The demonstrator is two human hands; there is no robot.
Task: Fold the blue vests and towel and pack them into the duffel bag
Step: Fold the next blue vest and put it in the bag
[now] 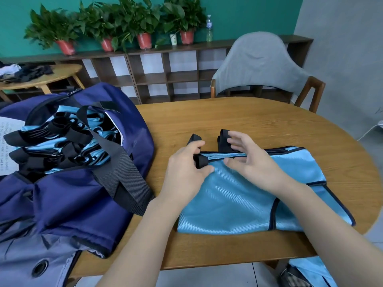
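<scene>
1. We find a blue vest lying flat on the wooden table, already doubled over, its long axis running left to right across our front, black straps at its far-left corner.
2. We note the left hand resting on that left corner, fingers loosely bent beside a strap loop; it touches the cloth, but we see no firm grasp.
3. The right hand hovers over the vest's far edge, fingers spread and slightly curled, holding nothing.
4. The duffel bag stands open at the table's left side, just beside the vest, with folded vests already stacked inside.
5. Judgement: the bag lies left of the vest, nearer the left hand, so a further fold should shorten the long axis leftward before transfer.
6. More blue fabric hangs below the table's near edge; we cannot tell whether it is a vest or the towel.
</scene>
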